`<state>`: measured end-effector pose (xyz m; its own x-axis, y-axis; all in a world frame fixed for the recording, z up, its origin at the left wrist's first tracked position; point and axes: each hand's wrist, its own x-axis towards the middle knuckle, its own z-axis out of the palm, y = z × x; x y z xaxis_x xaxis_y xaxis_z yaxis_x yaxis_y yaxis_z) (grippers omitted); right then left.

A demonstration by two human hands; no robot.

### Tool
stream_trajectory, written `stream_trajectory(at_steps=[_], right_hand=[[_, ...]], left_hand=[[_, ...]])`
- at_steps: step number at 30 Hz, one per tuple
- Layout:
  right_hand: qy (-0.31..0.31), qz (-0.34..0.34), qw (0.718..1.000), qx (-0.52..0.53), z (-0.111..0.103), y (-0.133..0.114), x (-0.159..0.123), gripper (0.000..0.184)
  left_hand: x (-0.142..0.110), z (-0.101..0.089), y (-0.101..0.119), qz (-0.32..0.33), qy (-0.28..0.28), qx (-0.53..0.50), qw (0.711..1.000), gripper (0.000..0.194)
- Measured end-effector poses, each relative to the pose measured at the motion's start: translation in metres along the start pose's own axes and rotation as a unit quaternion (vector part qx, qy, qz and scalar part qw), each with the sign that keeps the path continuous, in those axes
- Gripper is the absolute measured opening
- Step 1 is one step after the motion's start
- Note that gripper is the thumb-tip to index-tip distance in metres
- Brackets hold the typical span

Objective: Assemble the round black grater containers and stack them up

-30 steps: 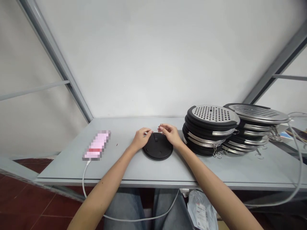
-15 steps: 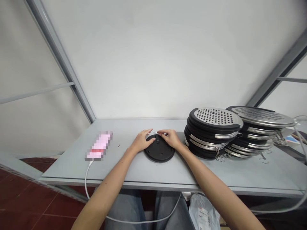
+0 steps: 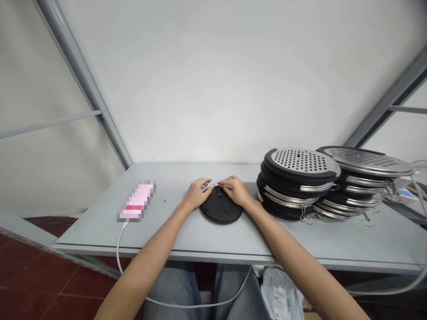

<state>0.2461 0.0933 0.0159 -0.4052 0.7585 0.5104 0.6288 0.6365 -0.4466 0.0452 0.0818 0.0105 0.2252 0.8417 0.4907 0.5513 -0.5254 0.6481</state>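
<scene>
the left hand (image 3: 199, 194) and right hand (image 3: 236, 190) lay curled, nearly closed, at the far rim of a black round disc (image 3: 220, 209), flat on the grey counter (image 3: 300, 242). a small wire ring (image 3: 216, 184) sat between the fingertips (which hand gripped it, i could not tell). the disc looked light and stiff, best held by its rim; open counter lay left, with stacks of perforated steel-topped discs (image 3: 302, 161) close on the right.
</scene>
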Motion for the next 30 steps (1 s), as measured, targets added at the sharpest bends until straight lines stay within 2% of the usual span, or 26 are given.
stream_trajectory(at_steps=[2,5,9,14,22,30], right_hand=[[0.002,-0.003,1.000,0.001,0.000,0.000,0.000,0.022],[0.009,-0.003,1.000,0.008,0.001,0.001,0.000,0.020],[0.010,0.011,1.000,0.025,0.002,0.002,0.000,0.018],[-0.004,0.021,1.000,0.017,0.001,0.000,0.000,0.026],[0.000,-0.004,0.999,-0.051,0.004,0.003,-0.001,0.031],[-0.005,0.020,0.998,-0.066,0.004,0.001,0.000,0.028]], left_hand=[[0.003,0.002,0.000,-0.007,0.034,-0.023,0.999,0.018],[0.008,0.003,0.001,-0.026,0.046,-0.044,0.998,0.013],[0.011,0.005,0.000,-0.034,0.027,-0.058,0.997,0.013],[0.011,0.006,-0.001,-0.033,-0.006,-0.070,0.997,0.014],[0.017,0.007,-0.001,-0.044,-0.019,-0.076,0.996,0.012],[0.020,0.009,-0.004,-0.026,-0.027,-0.050,0.998,0.011]])
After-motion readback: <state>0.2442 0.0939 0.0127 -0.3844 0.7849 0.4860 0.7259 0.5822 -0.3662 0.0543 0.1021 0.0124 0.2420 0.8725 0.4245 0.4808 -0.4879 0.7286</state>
